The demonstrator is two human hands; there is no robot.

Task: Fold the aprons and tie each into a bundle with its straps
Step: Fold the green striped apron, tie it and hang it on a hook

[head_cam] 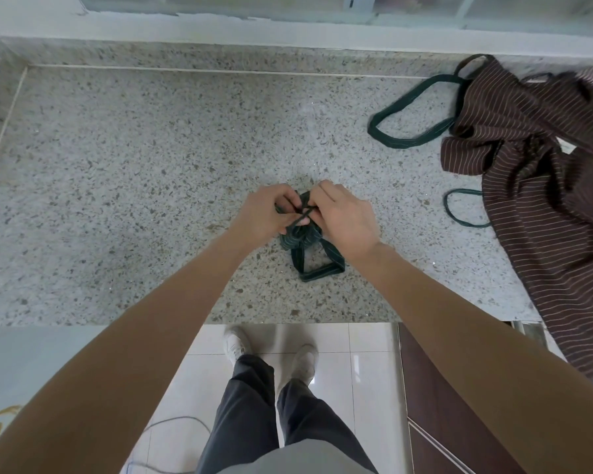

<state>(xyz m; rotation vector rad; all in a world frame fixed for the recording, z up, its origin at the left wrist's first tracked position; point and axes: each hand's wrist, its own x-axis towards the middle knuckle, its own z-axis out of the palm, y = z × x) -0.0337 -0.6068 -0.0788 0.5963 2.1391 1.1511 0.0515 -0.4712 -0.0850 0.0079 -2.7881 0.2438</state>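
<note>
Two hands meet at the middle of a speckled stone counter [124,186], both working on a small dark green bundle [300,236]. Left hand [264,215] sits on the bundle's left side, fingers curled, pinching a thin green strap [303,213] that crosses over the top of the bundle. Right hand [343,217] is on the right side, fingers curled too, gripping the same strap where it crosses; fingertips mostly hidden btw the two hands, so exact pinch point can't be told. Bundle is a rolled striped apron, resting on the counter just in front of the hands, w/ a wider green loop [319,265] trailing out from under it toward the person.

Far right: brown striped apron [541,186], unfolded & rumpled, draped over the counter's front edge. A wide green neck loop [411,111] spreads out flat to its left; a thinner green cord [459,210] curls out lower down. Brown apron is well apart from the bundle.

Below the counter edge: white tiled floor [367,364], grey trousers [254,412], pale shoes [237,343], a thin cable [172,422] on the tiles. Window frame [220,25] runs along the back of the counter.
</note>
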